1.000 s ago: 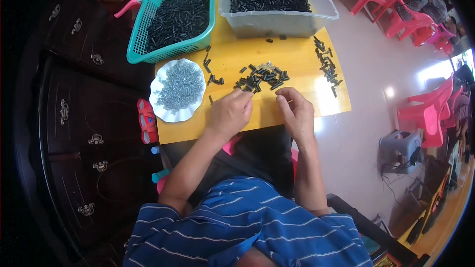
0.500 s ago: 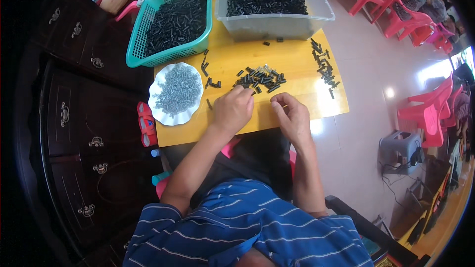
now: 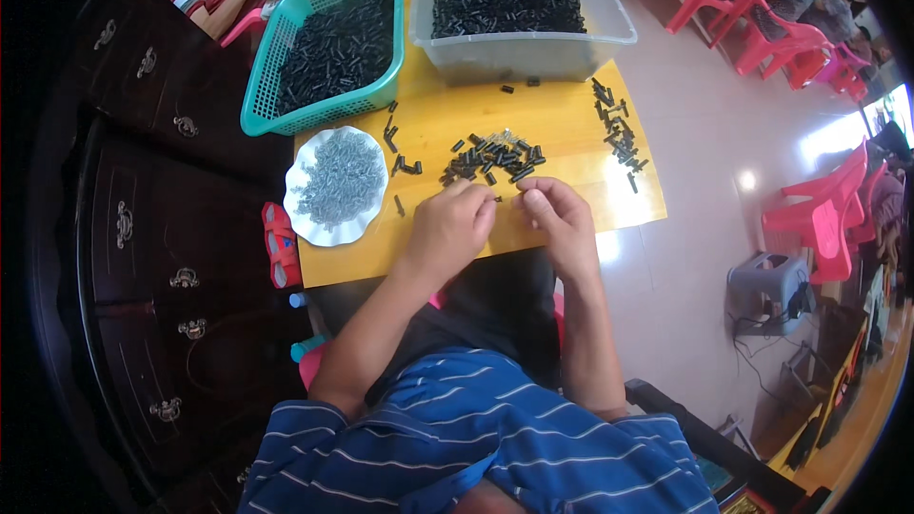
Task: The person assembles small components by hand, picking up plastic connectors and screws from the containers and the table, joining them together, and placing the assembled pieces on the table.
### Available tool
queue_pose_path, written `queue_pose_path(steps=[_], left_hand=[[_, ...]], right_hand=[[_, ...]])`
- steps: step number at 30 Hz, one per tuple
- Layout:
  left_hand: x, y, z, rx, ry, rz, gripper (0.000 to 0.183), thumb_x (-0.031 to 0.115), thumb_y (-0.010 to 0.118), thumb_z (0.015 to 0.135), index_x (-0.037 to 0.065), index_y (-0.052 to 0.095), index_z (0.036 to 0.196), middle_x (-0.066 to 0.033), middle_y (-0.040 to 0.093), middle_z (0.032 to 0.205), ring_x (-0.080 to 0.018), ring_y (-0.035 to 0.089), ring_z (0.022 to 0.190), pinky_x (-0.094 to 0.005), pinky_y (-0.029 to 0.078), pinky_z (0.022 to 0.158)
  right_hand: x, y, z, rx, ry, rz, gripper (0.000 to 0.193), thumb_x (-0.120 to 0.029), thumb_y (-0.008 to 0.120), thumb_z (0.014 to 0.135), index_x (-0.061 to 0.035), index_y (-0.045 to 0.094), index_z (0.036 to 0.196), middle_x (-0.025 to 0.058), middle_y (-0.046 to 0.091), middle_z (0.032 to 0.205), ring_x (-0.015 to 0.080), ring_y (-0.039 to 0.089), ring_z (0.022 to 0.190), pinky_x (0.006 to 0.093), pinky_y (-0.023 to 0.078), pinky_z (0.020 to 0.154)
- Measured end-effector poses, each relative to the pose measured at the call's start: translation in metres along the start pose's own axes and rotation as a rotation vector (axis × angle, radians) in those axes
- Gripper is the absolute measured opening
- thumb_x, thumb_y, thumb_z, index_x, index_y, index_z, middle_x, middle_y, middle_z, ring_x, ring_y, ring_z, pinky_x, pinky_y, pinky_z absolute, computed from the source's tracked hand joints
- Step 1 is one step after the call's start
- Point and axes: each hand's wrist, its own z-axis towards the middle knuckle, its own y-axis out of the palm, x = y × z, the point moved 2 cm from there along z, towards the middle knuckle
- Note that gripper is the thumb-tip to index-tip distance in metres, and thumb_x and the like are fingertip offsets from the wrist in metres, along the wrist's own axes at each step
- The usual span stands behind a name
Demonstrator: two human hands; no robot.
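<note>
Just in front of a loose pile of small black tubes [image 3: 522, 171], my two hands are close together over the yellow table. My left hand [image 3: 449, 228] is closed in a pinch, with a small dark piece [image 3: 498, 198] showing at its fingertips. Facing it, my right hand [image 3: 564, 221] has thumb and forefinger pressed together; something dark shows at their tips, too small to name. A few clear bits [image 3: 499, 139] lie at the pile's far side. To the left, a white wavy-rimmed plate [image 3: 294, 179] holds many small clear pieces [image 3: 339, 179].
A green basket [image 3: 257, 95] and a translucent bin [image 3: 524, 62], both filled with black tubes, stand at the back. More tubes [image 3: 621, 138] are strewn along the right edge. Dark drawers [image 3: 143, 228] flank the left; pink chairs [image 3: 819, 219] and a grey stool [image 3: 766, 290] stand right.
My right hand has come in toward the left, its thumb and forefinger now pressed together. My left hand has dropped slightly nearer to me, and a dark piece now shows at its fingertips.
</note>
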Motion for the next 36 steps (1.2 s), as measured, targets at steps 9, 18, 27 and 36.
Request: queue_pose_path(steps=[9,18,27,36], left_hand=[[0.044,-0.023,0.003,0.044,0.085,-0.085,0.012,0.002,0.071,0.082,0.004,0.068,0.093,-0.0113,0.065,0.082,-0.0315,0.066,0.069,-0.04,0.054,0.061],[0.047,-0.006,0.0,-0.073,0.137,0.036,0.016,0.004,0.071,0.083,0.006,0.07,0.099,-0.0117,0.068,0.087,-0.032,0.068,0.077,-0.04,0.056,0.067],[0.037,-0.018,0.01,0.06,0.056,-0.292,0.02,-0.005,0.066,0.087,0.0,0.072,0.104,-0.0124,0.068,0.091,-0.0232,0.071,0.073,-0.0323,0.055,0.065],[0.037,-0.018,0.013,0.096,-0.059,-0.336,0.014,-0.007,0.07,0.082,0.0,0.07,0.095,-0.0063,0.069,0.084,-0.0078,0.058,0.059,-0.0226,0.045,0.054]], right_hand=[[0.019,0.001,0.003,-0.116,0.296,0.986,0.021,-0.028,0.065,0.1,-0.0093,0.063,0.109,0.0098,0.07,0.117,0.0232,0.067,0.107,0.0355,0.053,0.093],[0.022,0.022,0.005,-0.334,0.424,1.413,0.021,-0.023,0.06,0.102,-0.0034,0.066,0.107,0.0204,0.06,0.135,0.0348,0.052,0.13,0.0479,0.042,0.113],[0.032,0.023,0.0,-0.343,0.49,1.413,0.019,-0.025,0.065,0.1,-0.0082,0.066,0.108,0.0104,0.067,0.114,0.0209,0.065,0.104,0.0376,0.055,0.095],[0.027,0.027,0.001,-0.377,0.351,1.201,0.018,-0.023,0.068,0.098,-0.0114,0.065,0.111,0.004,0.069,0.101,0.0163,0.066,0.097,0.032,0.055,0.09]])
